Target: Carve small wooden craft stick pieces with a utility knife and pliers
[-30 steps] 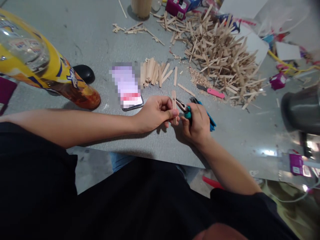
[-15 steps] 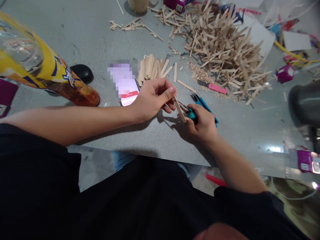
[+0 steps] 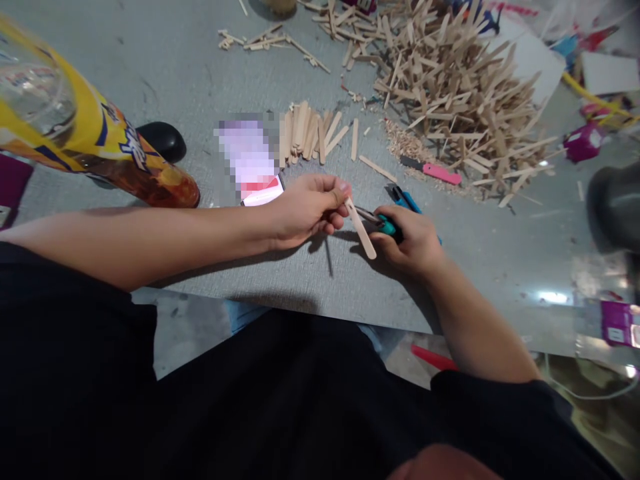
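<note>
Far to the left of the grip, one yellow-labelled bottle [image 3: 95, 143] is lying tilted on the grey board [image 3: 175, 60], with one black rounded object [image 3: 161, 139] just behind its base. Nearer, one phone [image 3: 253, 163] is sitting just beyond the left hand [image 3: 305, 212], and a small fan of flat sticks [image 3: 307, 133] — too overlapped to count — is lying beyond that.

The left hand is pinching one wooden stick [image 3: 361, 228] by its upper end, thumb and fingers closed on it, the free end slanting down toward the person. Judging by its look, it is light, stiff and brittle — likely to split if bent, so best held near the cut.

The right hand [image 3: 413, 241] is wrapping shut around one pair of teal-handled cutters [image 3: 387, 227], whose tip is meeting the stick's middle. Beyond and right of the grip, one pink-handled tool [image 3: 434, 173] is lying beside one large stick heap [image 3: 450, 93], uncountable.
</note>
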`<state>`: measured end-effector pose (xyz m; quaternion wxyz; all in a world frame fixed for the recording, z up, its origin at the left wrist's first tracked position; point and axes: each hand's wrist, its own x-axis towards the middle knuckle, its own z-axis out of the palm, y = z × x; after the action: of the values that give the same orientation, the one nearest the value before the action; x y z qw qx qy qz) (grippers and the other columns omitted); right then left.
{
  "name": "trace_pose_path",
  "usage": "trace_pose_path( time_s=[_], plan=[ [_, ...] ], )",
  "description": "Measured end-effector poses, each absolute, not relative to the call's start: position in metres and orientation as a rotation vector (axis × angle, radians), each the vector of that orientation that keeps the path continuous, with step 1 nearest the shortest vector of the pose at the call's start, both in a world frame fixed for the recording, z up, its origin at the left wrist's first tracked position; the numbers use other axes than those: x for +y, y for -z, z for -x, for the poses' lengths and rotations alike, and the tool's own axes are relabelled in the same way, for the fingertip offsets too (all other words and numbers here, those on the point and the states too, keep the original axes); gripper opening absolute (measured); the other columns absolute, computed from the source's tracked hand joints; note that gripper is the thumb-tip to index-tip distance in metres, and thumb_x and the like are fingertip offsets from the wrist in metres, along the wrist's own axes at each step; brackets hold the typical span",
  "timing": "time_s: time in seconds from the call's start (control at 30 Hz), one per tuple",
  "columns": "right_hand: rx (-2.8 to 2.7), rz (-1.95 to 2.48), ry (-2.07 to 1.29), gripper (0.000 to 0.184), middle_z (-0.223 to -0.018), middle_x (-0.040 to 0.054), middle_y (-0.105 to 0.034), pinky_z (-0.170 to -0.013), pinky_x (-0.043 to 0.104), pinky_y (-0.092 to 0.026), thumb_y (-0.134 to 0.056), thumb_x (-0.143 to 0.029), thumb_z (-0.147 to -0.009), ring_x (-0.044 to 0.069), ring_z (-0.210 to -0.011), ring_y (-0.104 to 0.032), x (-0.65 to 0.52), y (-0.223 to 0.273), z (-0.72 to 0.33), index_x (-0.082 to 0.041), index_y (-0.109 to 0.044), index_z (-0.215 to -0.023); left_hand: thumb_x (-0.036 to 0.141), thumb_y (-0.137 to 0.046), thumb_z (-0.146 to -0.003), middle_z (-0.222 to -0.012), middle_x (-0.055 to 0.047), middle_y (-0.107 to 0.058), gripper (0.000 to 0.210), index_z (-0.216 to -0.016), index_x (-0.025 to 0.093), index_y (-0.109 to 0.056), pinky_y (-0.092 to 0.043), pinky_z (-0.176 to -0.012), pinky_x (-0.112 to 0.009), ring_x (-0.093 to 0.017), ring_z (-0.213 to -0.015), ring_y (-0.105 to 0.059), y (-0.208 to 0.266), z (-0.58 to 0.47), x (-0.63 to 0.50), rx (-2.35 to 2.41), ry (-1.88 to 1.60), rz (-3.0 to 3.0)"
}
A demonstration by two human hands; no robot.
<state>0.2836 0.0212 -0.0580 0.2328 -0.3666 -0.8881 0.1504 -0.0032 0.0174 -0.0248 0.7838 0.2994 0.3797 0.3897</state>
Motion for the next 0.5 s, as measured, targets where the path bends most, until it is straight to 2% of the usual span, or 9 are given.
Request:
trace_pose_path(
  time_s=[0.13,0.3,0.4,0.5],
  plan=[
    [-2.453,0.956,-0.464,0.026,-0.110,0.0106,-0.090,-0.080,0.049,-0.068,-0.074,-0.047,-0.108,0.035,-0.092,-0.086,0.025,0.054,-0.287,-0.028,-0.076,-0.126,0.028,-0.073,-0.122,-0.070,0.001,-0.070,0.041,-0.083,0.016,-0.065,-0.053,-0.051,-0.015,-0.005,-0.050,-0.063,0.028,0.003,0.014,0.756,-0.795,-0.619],
    [-2.402,0.857,-0.511,0.018,-0.104,0.0070,-0.090,-0.074,0.044,-0.066,-0.074,-0.035,-0.109,0.031,-0.083,-0.085,0.026,0.048,-0.290,-0.028,-0.078,-0.125,0.036,-0.086,-0.115,-0.072,0.003,-0.074,0.040,-0.089,0.021,-0.060,-0.057,-0.051,-0.018,-0.009,-0.054,-0.071,0.033,0.005,0.010,0.773,-0.970,-1.001],
    [-2.411,0.828,-0.404,0.020,-0.107,0.0091,-0.089,-0.074,0.044,-0.064,-0.070,-0.038,-0.112,0.032,-0.085,-0.085,0.023,0.047,-0.289,-0.027,-0.076,-0.128,0.037,-0.090,-0.113,-0.072,0.004,-0.073,0.040,-0.090,0.023,-0.059,-0.053,-0.048,-0.018,-0.008,-0.053,-0.069,0.033,0.008,0.008,0.847,-1.034,-1.148],
    [-2.438,0.896,-0.212,0.022,-0.104,0.0133,-0.086,-0.073,0.047,-0.063,-0.067,-0.042,-0.114,0.035,-0.087,-0.083,0.020,0.049,-0.285,-0.025,-0.074,-0.126,0.035,-0.084,-0.116,-0.068,0.005,-0.068,0.041,-0.086,0.024,-0.059,-0.044,-0.041,-0.018,-0.006,-0.046,-0.059,0.031,0.007,0.007,0.973,-1.033,-1.069]
  ],
)
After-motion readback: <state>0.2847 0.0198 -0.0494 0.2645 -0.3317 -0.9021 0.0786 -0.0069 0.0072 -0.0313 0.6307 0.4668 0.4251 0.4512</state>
